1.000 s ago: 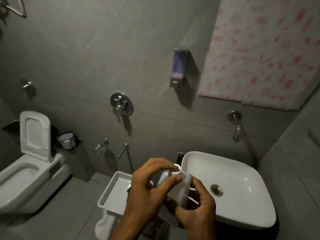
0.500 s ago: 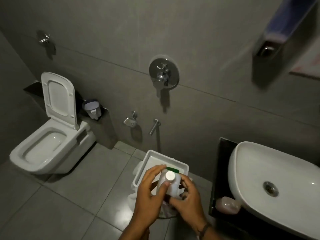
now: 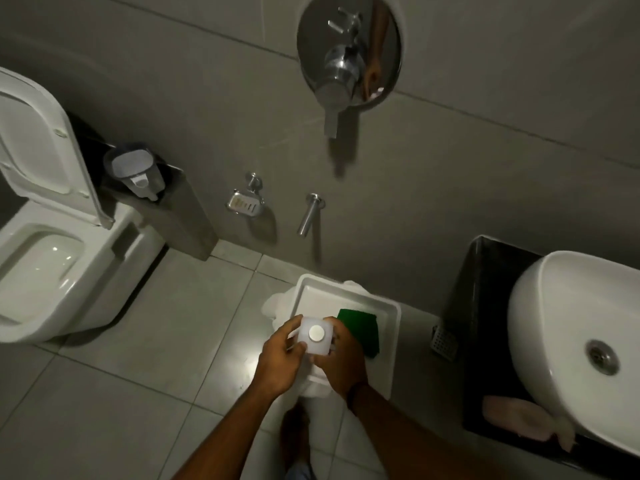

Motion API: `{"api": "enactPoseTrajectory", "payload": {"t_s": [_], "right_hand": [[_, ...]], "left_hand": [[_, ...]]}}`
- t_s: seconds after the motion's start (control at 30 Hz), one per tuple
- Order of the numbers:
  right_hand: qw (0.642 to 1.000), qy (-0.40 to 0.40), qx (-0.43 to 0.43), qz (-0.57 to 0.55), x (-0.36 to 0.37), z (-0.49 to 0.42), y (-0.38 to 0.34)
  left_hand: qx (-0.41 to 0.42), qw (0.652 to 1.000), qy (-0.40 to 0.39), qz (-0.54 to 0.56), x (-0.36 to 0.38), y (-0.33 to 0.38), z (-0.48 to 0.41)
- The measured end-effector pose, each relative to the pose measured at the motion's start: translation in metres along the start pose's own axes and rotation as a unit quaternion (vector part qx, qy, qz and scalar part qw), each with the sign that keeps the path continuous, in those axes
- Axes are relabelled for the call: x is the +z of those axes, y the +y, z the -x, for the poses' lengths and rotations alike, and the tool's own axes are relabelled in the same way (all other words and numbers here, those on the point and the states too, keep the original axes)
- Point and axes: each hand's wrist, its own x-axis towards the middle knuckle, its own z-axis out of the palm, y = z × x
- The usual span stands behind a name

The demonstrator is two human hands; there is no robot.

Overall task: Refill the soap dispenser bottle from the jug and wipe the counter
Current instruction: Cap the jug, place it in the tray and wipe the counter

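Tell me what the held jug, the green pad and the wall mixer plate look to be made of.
Jug: translucent white plastic, matte, with an opaque white cap.
Green pad: likely fibrous scouring material, dull, without shine.
Mixer plate: polished metal, probably chrome-plated; it mirrors an arm.

A bathroom, plainly a domestic or hotel one — grey tiled wall point(image 3: 138, 81) and pale floor tiles point(image 3: 121, 393) throughout. A white toilet point(image 3: 52, 271) sits at the left with its lid raised, a chrome shower mixer point(image 3: 348, 53) is fixed to the wall above a spout point(image 3: 310, 214) and a soap dish point(image 3: 243, 203), and a white basin point(image 3: 571, 341) rests on a dark surface point(image 3: 485, 271) at the right.
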Motion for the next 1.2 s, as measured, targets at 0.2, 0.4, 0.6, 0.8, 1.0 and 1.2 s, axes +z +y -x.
{"api": "enactPoseTrajectory", "payload": {"t_s": [0.2, 0.4, 0.6, 0.8, 1.0, 1.2], "right_hand": [[0.999, 0.009, 0.041, -0.004, 0.023, -0.022, 0.02], [0.997, 0.025, 0.067, -0.03, 0.037, -0.029, 0.033], [0.997, 0.027, 0.068, -0.019, 0.044, -0.035, 0.041], [0.994, -0.012, 0.108, 0.003, 0.026, -0.023, 0.054], [0.963, 0.045, 0.047, 0.26, -0.02, -0.021, 0.089], [0.909, 0.001, -0.032, 0.415, -0.029, -0.062, 0.107]], "left_hand": [[-0.01, 1.0, 0.006, -0.007, 0.003, -0.016, -0.024], [-0.025, 0.999, 0.021, -0.022, 0.002, -0.025, -0.027], [-0.032, 0.999, 0.016, -0.022, 0.003, -0.026, -0.029], [0.042, 0.992, 0.078, -0.086, 0.016, -0.023, 0.006], [0.221, 0.93, 0.019, -0.294, 0.052, -0.083, 0.044], [0.214, 0.843, -0.107, -0.481, 0.098, -0.091, 0.009]]}}
